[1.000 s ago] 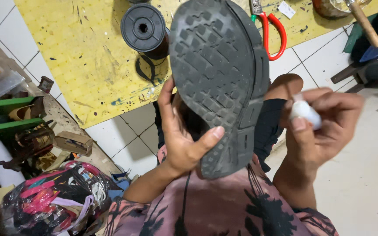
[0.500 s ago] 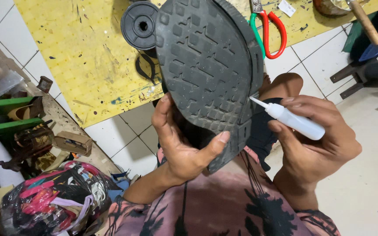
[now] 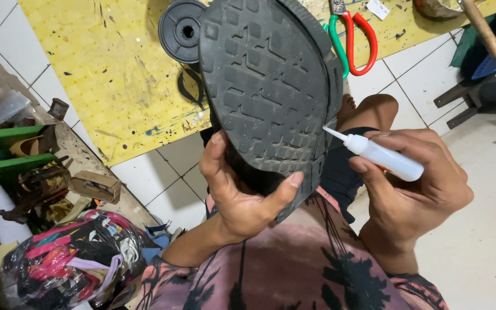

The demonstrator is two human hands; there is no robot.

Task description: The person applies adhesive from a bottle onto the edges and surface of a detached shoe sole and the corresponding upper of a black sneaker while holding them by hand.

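at the far left, green shelf boards are seen beside a small cardboard box, and below them a clear plastic bag of coloured straps lies on the floor. further in, a yellow pegboard sheet is spread over the white tiled floor, and a dark round spool rests on it, just behind the shoe. a black shoe is held in the middle of the view, sole turned up towards the camera, its heel end cupped by the left hand, whose thumb and fingers are curled around both edges of the sole. to the right of it, a small white glue bottle is pinched in the closed fingers of the right hand, its thin nozzle pointed at the sole's right edge and nearly touching it. above, scissors with red and green handles lie on the yellow sheet, and a wooden handle is seen at the upper right.
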